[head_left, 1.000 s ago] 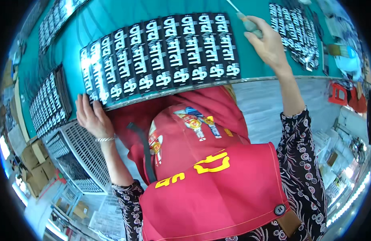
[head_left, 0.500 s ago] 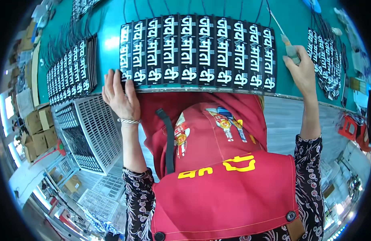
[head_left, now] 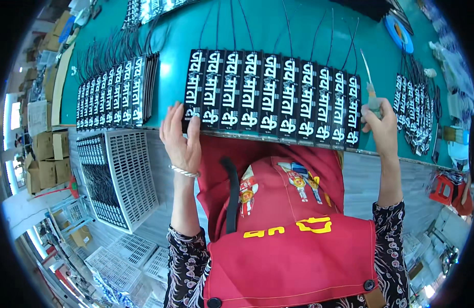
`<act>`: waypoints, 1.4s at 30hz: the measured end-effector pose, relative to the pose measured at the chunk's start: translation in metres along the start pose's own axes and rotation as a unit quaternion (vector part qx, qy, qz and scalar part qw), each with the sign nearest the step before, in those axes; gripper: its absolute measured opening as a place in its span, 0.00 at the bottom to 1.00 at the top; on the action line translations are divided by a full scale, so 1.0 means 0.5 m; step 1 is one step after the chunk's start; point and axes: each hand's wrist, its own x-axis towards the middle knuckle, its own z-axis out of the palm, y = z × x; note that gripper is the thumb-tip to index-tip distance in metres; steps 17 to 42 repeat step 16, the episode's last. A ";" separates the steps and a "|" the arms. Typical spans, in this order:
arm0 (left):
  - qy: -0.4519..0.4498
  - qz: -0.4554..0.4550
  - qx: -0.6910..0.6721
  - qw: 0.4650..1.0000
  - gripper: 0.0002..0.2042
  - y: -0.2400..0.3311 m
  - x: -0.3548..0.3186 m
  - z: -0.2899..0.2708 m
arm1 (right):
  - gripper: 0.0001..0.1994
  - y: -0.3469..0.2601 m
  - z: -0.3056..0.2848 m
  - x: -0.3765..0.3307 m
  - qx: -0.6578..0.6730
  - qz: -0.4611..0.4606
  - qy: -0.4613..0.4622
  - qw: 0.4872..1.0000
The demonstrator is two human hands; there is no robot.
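A row of several black strips (head_left: 270, 97) with white lettering lies side by side along the near edge of the green table, thin black wires running from their far ends. My left hand (head_left: 181, 141) rests at the row's left end, fingers stretched out, fingertips and thumb touching the lower part of the leftmost strip. Just past the right end, my right hand (head_left: 382, 123) is closed around a thin-shafted tool (head_left: 371, 94) with a translucent greenish handle. Its shaft points up and away; the grip hides part of the handle, and I cannot tell its exact kind.
More wired strips stand stacked at left (head_left: 111, 97) and lie bunched at right (head_left: 414, 113). A blue ring-shaped spool (head_left: 399, 33) is at the far right. Below the table's left side stands a white slotted crate (head_left: 131, 174) beside more strips; cardboard boxes (head_left: 49, 159) are farther left.
The view has shifted, so the table and row sit lower in the picture. My left hand stays at the row's left end, and my right hand still holds the tool by the right end.
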 end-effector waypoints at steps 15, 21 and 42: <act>0.010 -0.169 -0.522 0.836 0.22 -0.050 0.058 -0.224 | 0.30 -0.189 0.126 -0.029 0.253 0.023 -0.110 0.961; 0.018 -0.166 -0.523 0.836 0.22 -0.073 0.070 -0.244 | 0.34 -0.234 0.154 -0.036 0.248 0.027 -0.133 0.959; 0.018 -0.166 -0.523 0.836 0.22 -0.073 0.070 -0.244 | 0.34 -0.234 0.154 -0.036 0.248 0.027 -0.133 0.959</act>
